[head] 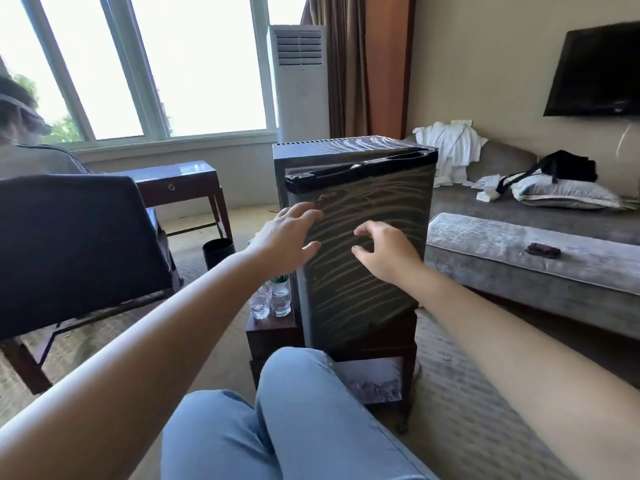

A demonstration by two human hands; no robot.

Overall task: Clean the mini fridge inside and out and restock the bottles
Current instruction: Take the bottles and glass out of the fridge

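The mini fridge (363,296) stands on a low wooden stand (273,332) in the middle of the carpet, straight ahead of the seated person's knees; its dark door (381,199) faces the camera, streaked with pale horizontal smears, and sits a little askew against the cabinet, as though not fully closed, though the angle makes that hard to judge.

Both bare arms reach forward to the door; the left hand (289,239) lies over the door's left edge at upper-mid height, its fingers (304,211) spread and nearly straight, grasping nothing; whether the palm touches the surface cannot be told. The right hand (388,254) hovers in front of the door's middle, just beside the left; its fingertips (362,232) are loosely bent toward the panel with the thumb held apart below them, and it holds nothing.

Clear water bottles (275,297) stand in a cluster on the stand, just left of the fridge and below the left wrist, apart from both hands.

A dark armchair (76,244) sits at left, a black bin (218,252) beyond it, and a grey bench (519,268) at right.
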